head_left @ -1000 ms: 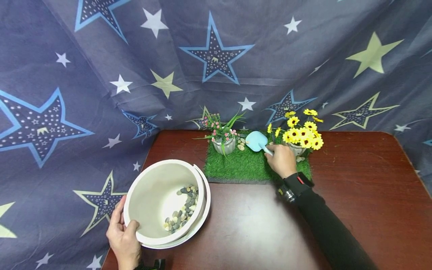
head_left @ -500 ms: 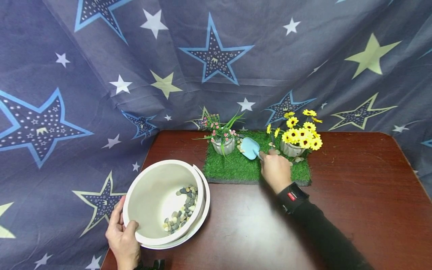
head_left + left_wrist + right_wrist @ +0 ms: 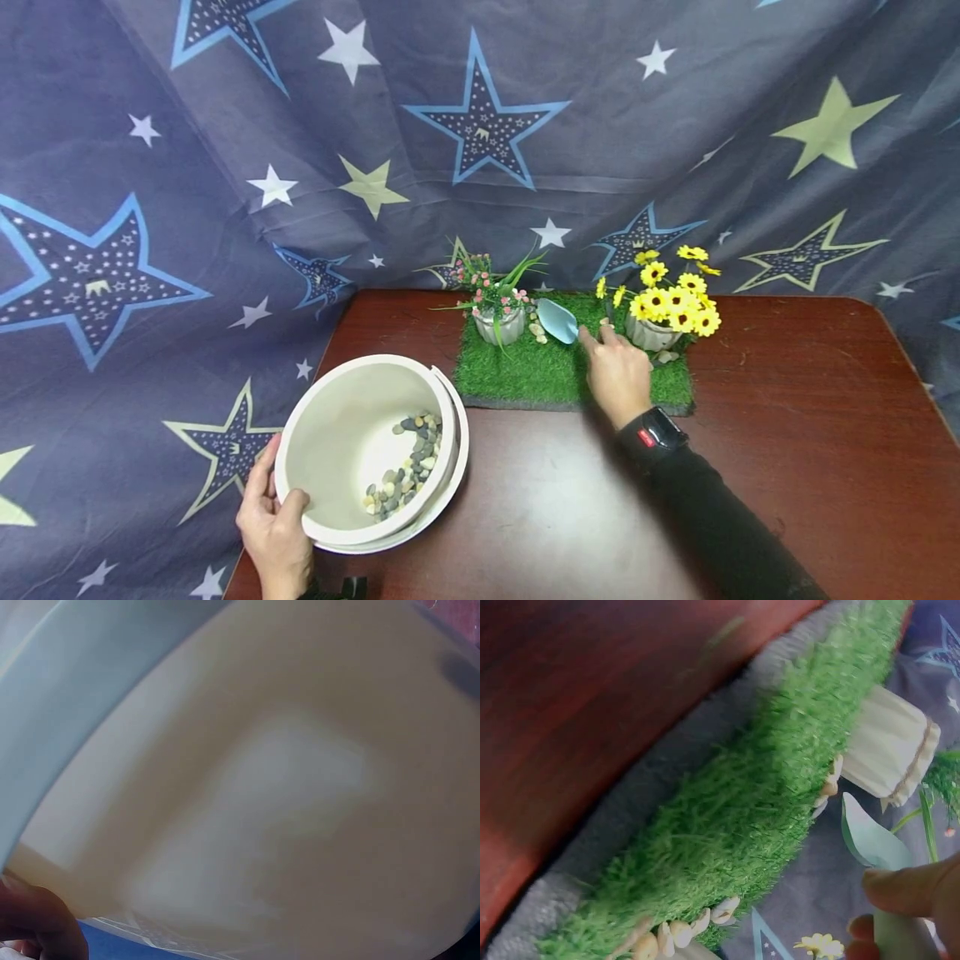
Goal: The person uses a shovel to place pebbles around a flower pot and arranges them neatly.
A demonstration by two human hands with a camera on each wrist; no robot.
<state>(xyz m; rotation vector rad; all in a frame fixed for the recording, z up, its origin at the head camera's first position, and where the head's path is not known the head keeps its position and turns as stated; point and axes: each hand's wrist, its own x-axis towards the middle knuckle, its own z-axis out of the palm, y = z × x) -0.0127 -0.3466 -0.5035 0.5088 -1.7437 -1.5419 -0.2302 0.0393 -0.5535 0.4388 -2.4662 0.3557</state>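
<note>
A wide off-white bucket (image 3: pixel 330 433) leans to the right on the table, with grey and cream pebbles (image 3: pixel 408 467) gathered in its lower right side. My left hand (image 3: pixel 276 521) grips its left rim, thumb over the edge; in the left wrist view fingers (image 3: pixel 41 919) show at the bucket's edge. My right hand (image 3: pixel 618 375) holds a small light blue trowel (image 3: pixel 557 321) by its handle, over the artificial grass mat (image 3: pixel 525 375). The trowel's blade lies close to a few pale pebbles (image 3: pixel 537 332); whether it touches them I cannot tell. The right wrist view shows the blade (image 3: pixel 874 836) pointing away from the fingers.
On the mat's left stands a white pot (image 3: pixel 498 327) of pink flowers, and on its right a pot (image 3: pixel 651 335) of yellow flowers (image 3: pixel 675 300). More pebbles (image 3: pixel 664 357) lie by the right pot. A starry cloth (image 3: pixel 480 208) hangs behind the brown table (image 3: pixel 787 400).
My right hand has come slightly left and nearer since a second ago. The trowel's blade has turned and dropped towards the pale pebbles near the left pot. My left hand and the bucket stay put.
</note>
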